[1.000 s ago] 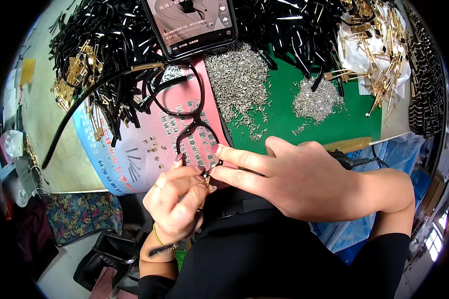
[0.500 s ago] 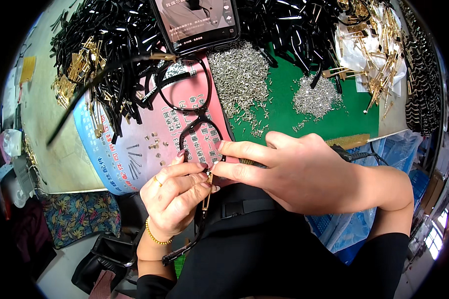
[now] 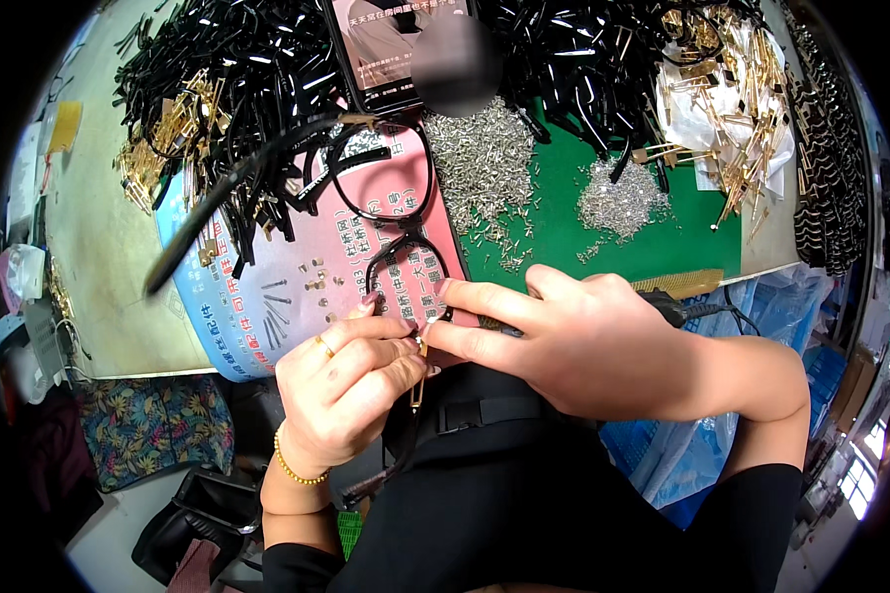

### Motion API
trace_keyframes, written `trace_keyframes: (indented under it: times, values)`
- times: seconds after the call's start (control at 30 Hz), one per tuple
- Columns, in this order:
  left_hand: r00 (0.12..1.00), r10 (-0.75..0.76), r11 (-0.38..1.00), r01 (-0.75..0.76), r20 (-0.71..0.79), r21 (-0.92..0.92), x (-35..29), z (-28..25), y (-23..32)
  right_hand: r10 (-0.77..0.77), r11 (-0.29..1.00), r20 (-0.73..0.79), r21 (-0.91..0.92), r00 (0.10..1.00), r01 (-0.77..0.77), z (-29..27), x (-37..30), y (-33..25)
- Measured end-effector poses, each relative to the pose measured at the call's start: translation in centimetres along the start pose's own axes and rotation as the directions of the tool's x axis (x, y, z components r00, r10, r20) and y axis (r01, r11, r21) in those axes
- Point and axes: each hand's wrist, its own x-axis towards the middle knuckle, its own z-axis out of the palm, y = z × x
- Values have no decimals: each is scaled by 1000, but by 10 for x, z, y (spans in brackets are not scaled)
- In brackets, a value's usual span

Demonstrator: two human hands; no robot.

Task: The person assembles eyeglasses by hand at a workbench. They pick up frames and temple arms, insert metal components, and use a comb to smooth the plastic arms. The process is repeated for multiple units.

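1. Glasses at centre stage, black and shiny, stretched lengthwise over the pink-and-blue sheet on the desk; touching it or just above, I can't tell from here.
2. Left hand at the near end: its fingers bunch tight, pinching the frame by the hinge, with the near temple poking down below, gold part showing.
3. Right hand opposite, two fingers reaching out with a small gap between them, tips right at the near rim. Is the thumb closing from below? It's hidden, so I can't call it.
4. Now the feel: light, I'd wager, and fairly stiff, plastic by that gloss. Polished rims like these could well slide under a dry fingertip.
5. Fragile spot? The hinge, surely: small metal, easily strained if a temple gets levered. Thin rims might flex too, so no squeezing across the openings!
6. Far temple juts wide to the left, long and unsupported by either hand; it probably pulls the balance off and could snag the black pile.
7. Best hold, in my view: the corner beside the hinge with one hand, the near rim steadied with the other.
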Motion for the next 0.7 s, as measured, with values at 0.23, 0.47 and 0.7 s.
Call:
trace_keyframes:
  times: [0.23,0.47,0.7]
  values:
    - [987,-100,990,86,-127,-114,-14,11,-3,-71,948,-144,-317,987,22,16,-1,-7]
    - [967,-115,993,104,-228,-63,-14,18,0,-91,949,-209,-316,974,21,17,1,-9]
    - [832,-268,963,245,-486,-113,-33,-93,17,256,852,12,470,967,-232,-17,-22,-14]
